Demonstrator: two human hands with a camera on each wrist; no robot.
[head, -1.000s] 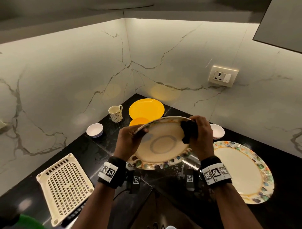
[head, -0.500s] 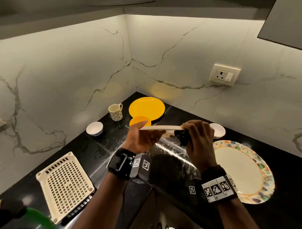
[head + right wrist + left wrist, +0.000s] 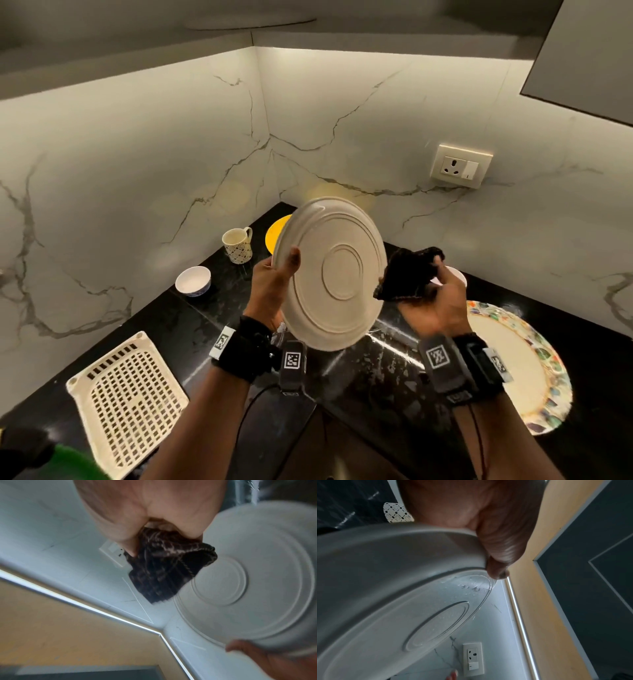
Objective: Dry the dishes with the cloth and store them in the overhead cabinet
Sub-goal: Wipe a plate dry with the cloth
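Observation:
My left hand [image 3: 277,284] grips the left rim of a cream plate [image 3: 334,274], thumb on its ringed underside, which faces me and stands almost upright above the counter. In the left wrist view the plate [image 3: 399,588] shows water drops near my thumb [image 3: 498,555]. My right hand [image 3: 435,294] holds a bunched dark checked cloth [image 3: 407,274] just right of the plate's edge. The right wrist view shows the cloth [image 3: 168,566] hanging from my fingers beside the plate [image 3: 257,572].
On the black counter [image 3: 219,301] stand a patterned mug [image 3: 237,245], a small white bowl [image 3: 193,281], a yellow plate [image 3: 275,233] behind the held plate, a large colourful-rimmed plate [image 3: 513,363] at right, and a cream perforated tray [image 3: 126,404] at front left. A cabinet door [image 3: 582,58] hangs upper right.
The plate has been flipped from face-up, through edge-on, to underside facing me. My right hand with the cloth has come off the plate and moved to its right.

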